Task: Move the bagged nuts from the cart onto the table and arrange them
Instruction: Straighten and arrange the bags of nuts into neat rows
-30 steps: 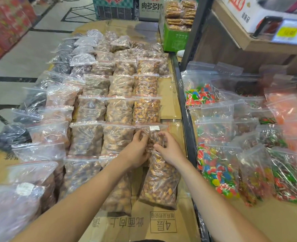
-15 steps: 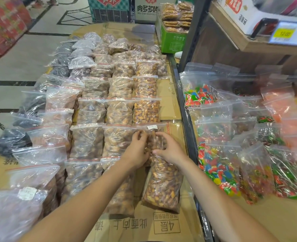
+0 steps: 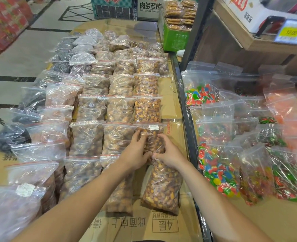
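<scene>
Your left hand (image 3: 135, 152) and right hand (image 3: 168, 154) each grasp the nut bag (image 3: 153, 138), near-right in the rows on the table (image 3: 172, 105). Risk: tugging may shift neighbouring bags.

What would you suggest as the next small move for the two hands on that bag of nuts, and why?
Probably let go and smooth it flat. Both the left hand and the right hand grip the bag of nuts, which already sits in line below the bag above it, at the right end of its row on the cardboard.
</scene>
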{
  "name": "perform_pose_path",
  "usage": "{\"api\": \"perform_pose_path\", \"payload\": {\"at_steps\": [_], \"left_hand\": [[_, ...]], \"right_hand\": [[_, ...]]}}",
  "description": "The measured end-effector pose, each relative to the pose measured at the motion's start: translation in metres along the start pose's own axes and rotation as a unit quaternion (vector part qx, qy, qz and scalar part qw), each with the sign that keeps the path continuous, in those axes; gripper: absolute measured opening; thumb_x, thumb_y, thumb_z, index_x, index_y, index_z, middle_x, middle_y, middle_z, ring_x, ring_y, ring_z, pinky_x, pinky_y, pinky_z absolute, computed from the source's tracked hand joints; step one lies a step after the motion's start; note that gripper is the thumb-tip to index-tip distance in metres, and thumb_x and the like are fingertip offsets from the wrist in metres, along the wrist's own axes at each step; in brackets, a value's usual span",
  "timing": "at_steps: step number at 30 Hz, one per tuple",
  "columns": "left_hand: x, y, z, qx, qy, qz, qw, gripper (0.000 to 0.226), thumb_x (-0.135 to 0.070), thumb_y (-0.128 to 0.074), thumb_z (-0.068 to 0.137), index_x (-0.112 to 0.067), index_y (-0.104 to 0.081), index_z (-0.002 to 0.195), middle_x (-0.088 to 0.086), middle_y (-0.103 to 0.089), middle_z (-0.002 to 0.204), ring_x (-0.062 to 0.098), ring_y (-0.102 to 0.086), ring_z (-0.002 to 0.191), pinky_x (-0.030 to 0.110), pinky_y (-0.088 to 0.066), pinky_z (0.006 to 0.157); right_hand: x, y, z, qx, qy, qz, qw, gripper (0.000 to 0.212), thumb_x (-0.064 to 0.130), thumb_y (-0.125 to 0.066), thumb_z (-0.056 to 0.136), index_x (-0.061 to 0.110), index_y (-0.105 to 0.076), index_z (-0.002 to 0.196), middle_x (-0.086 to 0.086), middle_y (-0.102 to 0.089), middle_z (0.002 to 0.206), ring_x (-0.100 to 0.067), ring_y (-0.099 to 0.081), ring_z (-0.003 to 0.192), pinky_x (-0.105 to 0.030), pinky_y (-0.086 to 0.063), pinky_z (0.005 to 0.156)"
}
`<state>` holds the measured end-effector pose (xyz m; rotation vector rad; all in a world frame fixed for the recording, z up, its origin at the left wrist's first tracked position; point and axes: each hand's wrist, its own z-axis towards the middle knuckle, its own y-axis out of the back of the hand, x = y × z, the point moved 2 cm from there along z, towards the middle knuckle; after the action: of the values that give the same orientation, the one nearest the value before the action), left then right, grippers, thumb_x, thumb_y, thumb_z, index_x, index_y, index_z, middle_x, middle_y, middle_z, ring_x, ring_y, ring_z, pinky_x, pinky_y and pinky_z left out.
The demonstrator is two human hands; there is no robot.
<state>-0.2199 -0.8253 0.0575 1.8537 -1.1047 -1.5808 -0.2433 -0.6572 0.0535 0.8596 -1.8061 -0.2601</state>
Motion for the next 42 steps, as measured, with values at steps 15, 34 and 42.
{"api": "perform_pose_path", "payload": {"at_steps": [15, 34, 42], "left_hand": [[-0.001, -0.003, 0.009, 0.085, 0.014, 0.166, 0.982, 0.084, -0.011, -0.053, 0.1, -0.016, 0.004, 0.162, 0.022, 0.015, 0.167, 0.05, -0.037, 0.14, 0.053, -0.045, 0.105], [-0.022, -0.056, -0.093, 0.007, -0.067, 0.02, 0.998, 0.057, -0.029, -0.049, 0.104, -0.01, -0.032, 0.155, 0.014, -0.029, 0.159, 0.031, -0.044, 0.14, 0.037, -0.036, 0.114], [-0.03, -0.059, -0.104, 0.006, -0.001, -0.067, 0.998, 0.074, -0.025, -0.06, 0.099, -0.014, -0.021, 0.16, 0.013, -0.032, 0.156, 0.025, -0.044, 0.138, 0.025, -0.031, 0.111]], "right_hand": [[0.001, -0.005, -0.001, -0.048, 0.029, -0.09, 0.994, 0.075, 0.039, -0.075, 0.092, 0.036, -0.036, 0.157, -0.002, -0.044, 0.159, -0.026, -0.047, 0.141, -0.042, -0.043, 0.111], [-0.06, -0.011, -0.114, -0.157, -0.063, -0.072, 0.983, 0.052, 0.04, -0.061, 0.1, 0.022, -0.043, 0.146, -0.012, -0.055, 0.128, -0.03, -0.058, 0.116, -0.034, -0.048, 0.092], [-0.045, -0.023, -0.126, -0.137, -0.025, 0.021, 0.99, 0.057, 0.019, -0.069, 0.096, 0.029, -0.045, 0.147, 0.003, -0.063, 0.137, -0.017, -0.06, 0.124, -0.032, -0.05, 0.101]]}}
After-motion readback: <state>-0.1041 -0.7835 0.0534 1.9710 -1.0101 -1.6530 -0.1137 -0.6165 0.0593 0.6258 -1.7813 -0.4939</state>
